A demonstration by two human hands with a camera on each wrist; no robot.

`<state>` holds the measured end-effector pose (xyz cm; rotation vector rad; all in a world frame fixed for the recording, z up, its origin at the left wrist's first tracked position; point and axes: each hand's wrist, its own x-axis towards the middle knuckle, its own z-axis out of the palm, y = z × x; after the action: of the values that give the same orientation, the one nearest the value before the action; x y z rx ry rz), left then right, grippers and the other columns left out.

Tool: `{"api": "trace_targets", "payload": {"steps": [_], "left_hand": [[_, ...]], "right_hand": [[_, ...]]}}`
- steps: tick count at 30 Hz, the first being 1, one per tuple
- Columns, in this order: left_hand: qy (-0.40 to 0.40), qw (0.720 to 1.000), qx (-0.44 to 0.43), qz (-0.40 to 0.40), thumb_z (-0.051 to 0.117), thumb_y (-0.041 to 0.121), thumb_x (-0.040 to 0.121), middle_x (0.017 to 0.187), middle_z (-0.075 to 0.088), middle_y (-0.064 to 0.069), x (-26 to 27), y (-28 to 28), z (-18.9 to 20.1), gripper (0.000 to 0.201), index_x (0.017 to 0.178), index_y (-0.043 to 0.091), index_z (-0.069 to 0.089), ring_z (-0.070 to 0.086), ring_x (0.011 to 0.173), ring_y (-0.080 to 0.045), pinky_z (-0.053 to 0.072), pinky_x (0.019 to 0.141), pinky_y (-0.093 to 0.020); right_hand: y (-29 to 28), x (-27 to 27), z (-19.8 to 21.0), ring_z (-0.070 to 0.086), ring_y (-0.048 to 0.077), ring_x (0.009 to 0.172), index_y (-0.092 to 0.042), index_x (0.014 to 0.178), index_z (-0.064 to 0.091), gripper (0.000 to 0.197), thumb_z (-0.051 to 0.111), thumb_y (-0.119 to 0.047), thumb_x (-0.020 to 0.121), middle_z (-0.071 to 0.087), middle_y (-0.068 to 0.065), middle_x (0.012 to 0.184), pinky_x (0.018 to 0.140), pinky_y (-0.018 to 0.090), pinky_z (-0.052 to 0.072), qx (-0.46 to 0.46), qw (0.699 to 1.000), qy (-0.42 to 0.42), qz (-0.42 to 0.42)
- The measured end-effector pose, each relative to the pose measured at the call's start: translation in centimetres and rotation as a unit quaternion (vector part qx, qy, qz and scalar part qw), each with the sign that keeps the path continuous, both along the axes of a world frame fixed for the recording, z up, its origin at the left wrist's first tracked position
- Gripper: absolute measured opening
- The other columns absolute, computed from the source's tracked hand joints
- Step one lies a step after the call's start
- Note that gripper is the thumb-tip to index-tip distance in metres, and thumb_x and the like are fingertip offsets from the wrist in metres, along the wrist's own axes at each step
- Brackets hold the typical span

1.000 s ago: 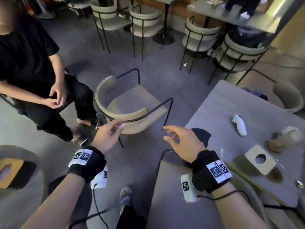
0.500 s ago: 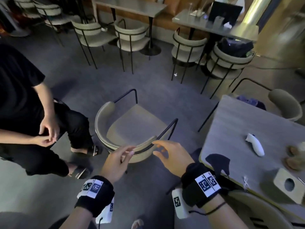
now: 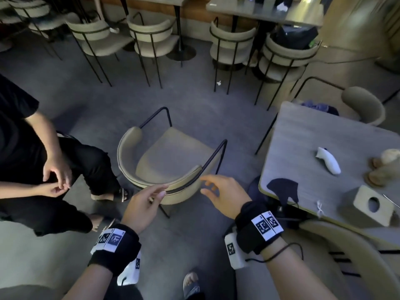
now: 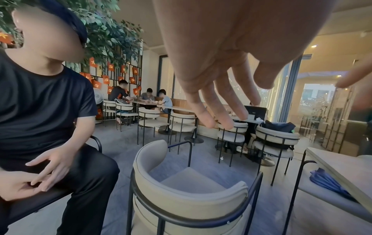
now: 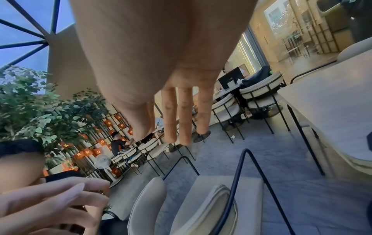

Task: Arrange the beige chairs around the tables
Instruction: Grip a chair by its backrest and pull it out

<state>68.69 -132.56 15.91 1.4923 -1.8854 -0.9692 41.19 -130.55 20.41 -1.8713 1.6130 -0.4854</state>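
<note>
The step in hand looked like the reach for a grasp: a beige chair stood alone on the grey floor, well apart from the other chairs drawn up to the far tables, and left of the nearest table, its seat turned roughly toward that table. The left hand hung over the near curve of the backrest, fingers straight and a little spread, holding nothing; the left wrist view showed clear air between them and the black frame rail. The right hand hovered just beside the right end of the backrest, where the black rail rises into the armrest loop, fingers loosely apart and thumb out, also holding nothing. Whether a left fingertip brushed the rail could not be told from the head view, though it seemed not.

A seated person in black sat close on the chair's left.

The next move likely called for both hands to close on the backrest, then a lift or slide rightward to the table's edge, keeping the legs clear of that person's feet
</note>
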Motion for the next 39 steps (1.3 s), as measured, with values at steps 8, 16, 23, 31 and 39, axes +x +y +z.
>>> {"api": "trace_targets", "payload": {"steps": [8, 16, 23, 31, 39], "left_hand": [[0.001, 1.0, 0.0, -0.001, 0.06, 0.031, 0.097, 0.102, 0.072, 0.016, -0.2, -2.0, -0.1, 0.015, 0.108, 0.031, 0.07, 0.065, 0.093, 0.001, 0.049, 0.079, -0.011], [-0.088, 0.995, 0.05, -0.012, 0.056, 0.049, 0.095, 0.106, 0.073, 0.008, -0.1, -7.7, -4.5, 0.031, 0.112, 0.027, 0.07, 0.068, 0.092, -0.011, 0.055, 0.086, -0.033], [-0.207, 0.974, 0.094, 0.001, 0.04, 0.062, 0.082, 0.104, 0.074, 0.012, 1.6, -11.9, -9.5, 0.049, 0.109, 0.035, 0.07, 0.067, 0.104, -0.014, 0.044, 0.098, -0.037], [-0.23, 0.958, 0.171, 0.029, 0.05, 0.039, 0.092, 0.115, 0.069, 0.006, 5.7, -16.5, -16.0, 0.02, 0.102, 0.039, 0.067, 0.063, 0.11, -0.02, 0.035, 0.104, -0.048], [-0.3, 0.923, 0.208, -0.12, 0.059, 0.054, 0.09, 0.126, 0.065, 0.0, 8.5, -20.4, -19.9, 0.039, 0.121, 0.032, 0.065, 0.045, 0.134, -0.019, 0.004, 0.121, -0.048]], "right_hand": [[-1.0, -0.6, 0.3, 0.06, 0.005, 0.091, -0.033, 0.131, 0.058, 0.035, 0.057, -0.04, 0.097, 0.065, -0.013, 0.107, 0.087, 0.034, 0.055, 0.029, 0.999, 0.035, -0.01], [-6.9, 0.8, -4.2, 0.065, 0.02, 0.096, -0.035, 0.13, 0.056, 0.034, 0.057, -0.034, 0.096, 0.068, -0.001, 0.11, 0.086, 0.044, 0.056, 0.092, 0.992, 0.088, 0.024], [-13.7, 3.8, -9.0, 0.062, 0.024, 0.106, -0.03, 0.125, 0.059, 0.036, 0.059, -0.039, 0.09, 0.059, 0.004, 0.122, 0.093, 0.044, 0.053, 0.153, 0.977, 0.125, 0.076], [-19.3, 6.8, -15.7, 0.043, 0.029, 0.135, -0.017, 0.14, 0.048, 0.048, 0.059, -0.03, 0.096, 0.049, 0.011, 0.143, 0.113, 0.044, 0.032, 0.221, 0.94, 0.215, 0.146], [-21.8, 14.4, -21.6, 0.05, 0.029, 0.125, -0.023, 0.141, 0.048, 0.057, 0.066, -0.038, 0.089, 0.049, 0.006, 0.136, 0.107, 0.042, 0.041, 0.303, 0.914, 0.224, 0.152]]}}
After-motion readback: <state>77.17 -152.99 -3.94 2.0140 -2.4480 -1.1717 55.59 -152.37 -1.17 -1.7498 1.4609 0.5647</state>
